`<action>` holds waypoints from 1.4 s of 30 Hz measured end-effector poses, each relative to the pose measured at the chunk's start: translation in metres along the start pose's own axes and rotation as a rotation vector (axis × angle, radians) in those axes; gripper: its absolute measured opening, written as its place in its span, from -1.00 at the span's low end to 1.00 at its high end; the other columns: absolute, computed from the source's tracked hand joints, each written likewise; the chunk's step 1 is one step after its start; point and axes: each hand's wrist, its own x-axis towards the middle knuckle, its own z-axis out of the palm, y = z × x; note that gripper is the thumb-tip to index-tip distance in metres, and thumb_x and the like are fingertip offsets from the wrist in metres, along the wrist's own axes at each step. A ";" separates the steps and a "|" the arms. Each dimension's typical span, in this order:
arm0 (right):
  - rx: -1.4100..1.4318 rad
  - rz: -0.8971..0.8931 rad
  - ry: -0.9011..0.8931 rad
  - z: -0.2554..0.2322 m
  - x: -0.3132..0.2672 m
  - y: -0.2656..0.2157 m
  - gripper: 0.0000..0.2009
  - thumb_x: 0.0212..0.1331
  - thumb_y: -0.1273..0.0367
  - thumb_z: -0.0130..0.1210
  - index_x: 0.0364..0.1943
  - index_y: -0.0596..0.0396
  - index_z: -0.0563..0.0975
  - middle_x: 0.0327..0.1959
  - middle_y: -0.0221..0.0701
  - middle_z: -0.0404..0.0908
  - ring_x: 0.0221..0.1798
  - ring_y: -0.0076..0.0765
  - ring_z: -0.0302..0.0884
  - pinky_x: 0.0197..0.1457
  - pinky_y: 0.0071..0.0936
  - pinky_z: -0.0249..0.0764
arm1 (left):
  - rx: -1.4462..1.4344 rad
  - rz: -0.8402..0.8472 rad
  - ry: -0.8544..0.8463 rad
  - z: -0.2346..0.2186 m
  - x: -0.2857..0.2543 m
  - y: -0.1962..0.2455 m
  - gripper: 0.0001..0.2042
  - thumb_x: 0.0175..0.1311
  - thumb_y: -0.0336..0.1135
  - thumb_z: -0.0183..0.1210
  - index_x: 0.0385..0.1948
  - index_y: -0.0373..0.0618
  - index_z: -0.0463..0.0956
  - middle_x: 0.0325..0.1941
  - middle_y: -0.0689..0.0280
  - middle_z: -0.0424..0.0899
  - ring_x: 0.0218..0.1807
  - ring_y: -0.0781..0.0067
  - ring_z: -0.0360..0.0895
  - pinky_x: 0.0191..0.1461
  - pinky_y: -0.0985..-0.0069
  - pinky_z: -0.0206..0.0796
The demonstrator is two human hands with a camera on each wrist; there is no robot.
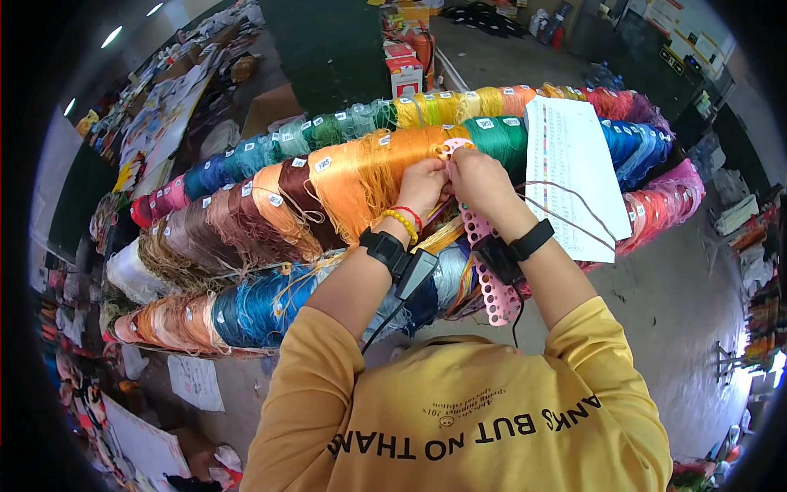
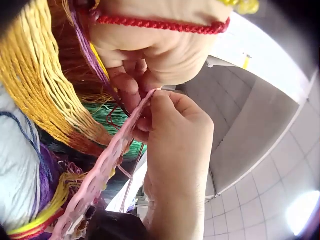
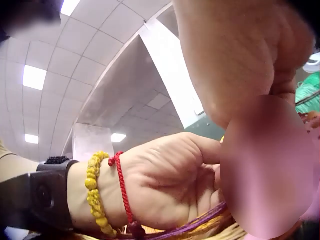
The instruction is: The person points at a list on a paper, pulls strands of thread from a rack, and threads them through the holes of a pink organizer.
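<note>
A long pink strip with holes along it (image 1: 498, 293) hangs from both hands in the head view, over the rows of thread. The right hand (image 1: 484, 182) pinches its upper end; in the left wrist view that hand (image 2: 177, 135) has thumb and fingertips closed on the strip (image 2: 102, 165). The left hand (image 1: 422, 190), with red and yellow bracelets, meets it there, its curled fingers (image 2: 131, 87) at the same end of the strip. Purple and yellow threads (image 2: 90, 47) run beside the left fingers. The fingertips are partly hidden in the right wrist view.
Rows of labelled thread bundles (image 1: 352, 176) in many colours fill the rack around the hands. A printed white sheet (image 1: 570, 176) lies over the rack at the right, with dark red cords across it. Behind the rack stands a red and white box (image 1: 405, 75).
</note>
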 end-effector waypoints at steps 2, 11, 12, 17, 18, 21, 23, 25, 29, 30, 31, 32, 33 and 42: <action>0.071 0.070 -0.044 -0.006 -0.003 -0.002 -0.84 0.02 0.40 0.02 -0.36 0.21 0.47 -0.38 -0.03 0.57 -0.30 0.07 0.56 -0.22 -0.14 0.48 | 0.069 -0.031 0.008 -0.002 0.000 0.001 -0.87 0.25 -0.46 -0.04 -0.25 -0.23 0.45 -0.43 0.32 0.56 -0.45 0.57 0.51 -0.43 0.68 0.29; 0.269 0.155 -0.077 -0.010 -0.018 0.003 -0.78 0.06 0.36 0.03 -0.23 0.17 0.46 -0.33 -0.06 0.58 -0.22 0.06 0.53 -0.12 -0.15 0.43 | -0.049 -0.121 -0.006 -0.014 -0.013 0.009 -0.88 0.23 -0.48 -0.02 -0.27 -0.27 0.45 -0.37 0.28 0.56 -0.37 0.51 0.55 -0.30 0.65 0.40; 0.276 0.160 -0.075 -0.011 -0.018 0.002 -0.79 0.06 0.36 0.03 -0.24 0.17 0.47 -0.34 -0.06 0.58 -0.22 0.05 0.53 -0.12 -0.15 0.43 | -0.068 -0.118 -0.030 -0.014 -0.014 0.009 -0.88 0.23 -0.48 -0.01 -0.27 -0.26 0.45 -0.37 0.28 0.56 -0.36 0.52 0.54 -0.29 0.66 0.39; 0.287 0.150 -0.018 -0.006 -0.021 0.003 -0.82 0.05 0.39 0.05 -0.28 0.18 0.47 -0.34 -0.06 0.57 -0.23 0.05 0.53 -0.14 -0.15 0.44 | -0.044 -0.103 -0.001 -0.018 -0.013 0.007 -0.88 0.23 -0.43 0.05 -0.25 -0.22 0.47 -0.38 0.33 0.56 -0.35 0.58 0.52 -0.31 0.70 0.36; 0.300 0.145 0.000 -0.005 -0.022 0.004 -0.83 0.05 0.40 0.05 -0.29 0.18 0.47 -0.34 -0.06 0.57 -0.23 0.04 0.53 -0.15 -0.16 0.44 | -0.106 -0.082 -0.008 -0.021 -0.017 0.009 -0.88 0.24 -0.41 0.06 -0.25 -0.22 0.47 -0.38 0.34 0.57 -0.36 0.59 0.52 -0.32 0.71 0.34; 0.290 0.132 0.069 -0.003 -0.026 0.005 -0.86 0.05 0.42 0.04 -0.33 0.18 0.48 -0.37 -0.08 0.57 -0.26 0.04 0.53 -0.18 -0.15 0.43 | -0.401 -0.037 -0.142 -0.022 -0.043 0.028 -0.85 0.28 -0.33 0.03 -0.24 -0.19 0.46 -0.37 0.37 0.57 -0.40 0.61 0.50 -0.36 0.73 0.32; 0.281 0.123 0.136 0.000 -0.029 0.007 -0.88 0.05 0.42 0.04 -0.35 0.17 0.48 -0.39 -0.10 0.56 -0.29 0.05 0.52 -0.20 -0.14 0.43 | -0.546 -0.083 -0.286 -0.021 -0.060 0.043 -0.74 0.34 -0.19 -0.06 -0.09 -0.15 0.42 -0.32 0.37 0.57 -0.42 0.61 0.50 -0.38 0.74 0.30; 0.288 0.101 0.220 0.003 -0.030 0.006 -0.90 0.04 0.42 0.05 -0.38 0.16 0.48 -0.42 -0.12 0.54 -0.33 0.06 0.51 -0.23 -0.13 0.42 | -0.418 -0.137 -0.370 -0.022 -0.058 0.041 -0.69 0.36 -0.16 -0.10 0.01 -0.10 0.36 -0.30 0.37 0.56 -0.39 0.61 0.49 -0.37 0.73 0.30; 0.361 0.017 0.274 -0.012 -0.049 -0.020 -0.86 0.00 0.39 0.10 -0.36 0.12 0.45 -0.38 -0.18 0.48 -0.31 0.03 0.49 -0.25 -0.15 0.40 | -0.462 -0.190 -0.398 -0.014 -0.047 0.027 -0.65 0.37 -0.13 -0.13 0.09 -0.07 0.33 -0.21 0.40 0.54 -0.38 0.66 0.45 -0.38 0.75 0.28; 0.294 -0.007 0.296 -0.012 -0.052 -0.023 -0.82 -0.02 0.39 0.11 -0.32 0.12 0.44 -0.33 -0.19 0.48 -0.25 0.01 0.47 -0.21 -0.14 0.38 | -0.516 -0.193 -0.442 -0.013 -0.044 0.026 -0.66 0.37 -0.13 -0.12 0.06 -0.09 0.35 -0.18 0.39 0.54 -0.39 0.66 0.45 -0.37 0.75 0.28; 0.226 -0.029 0.318 -0.012 -0.055 -0.025 -0.78 -0.03 0.39 0.12 -0.28 0.13 0.43 -0.28 -0.20 0.47 -0.19 -0.01 0.45 -0.17 -0.14 0.37 | -0.466 -0.153 -0.381 -0.014 -0.045 0.025 -0.66 0.37 -0.13 -0.12 0.04 -0.11 0.37 -0.16 0.38 0.54 -0.39 0.66 0.44 -0.37 0.75 0.28; 0.158 -0.049 0.339 -0.012 -0.057 -0.025 -0.73 -0.05 0.39 0.13 -0.23 0.13 0.41 -0.23 -0.21 0.47 -0.13 -0.03 0.44 -0.13 -0.13 0.36 | -0.414 -0.114 -0.320 -0.017 -0.048 0.025 -0.66 0.37 -0.13 -0.12 0.01 -0.13 0.39 -0.15 0.37 0.54 -0.40 0.67 0.43 -0.37 0.75 0.28; 0.138 -0.064 0.326 -0.006 -0.059 -0.021 -0.53 -0.11 0.37 0.17 -0.05 0.15 0.33 -0.06 -0.20 0.39 0.01 -0.04 0.34 0.00 -0.12 0.31 | -0.361 -0.076 -0.261 -0.019 -0.052 0.027 -0.66 0.37 -0.13 -0.12 -0.01 -0.16 0.41 -0.13 0.36 0.54 -0.41 0.67 0.42 -0.36 0.75 0.28; 0.256 -0.044 0.288 0.016 -0.065 -0.035 -0.30 -0.17 0.38 0.17 0.18 0.10 0.18 0.04 -0.14 0.32 0.03 0.01 0.32 -0.01 -0.17 0.40 | -0.378 -0.151 0.064 -0.075 -0.096 0.032 -0.64 0.38 -0.13 -0.15 -0.13 -0.27 0.45 -0.12 0.28 0.57 -0.45 0.63 0.44 -0.37 0.77 0.29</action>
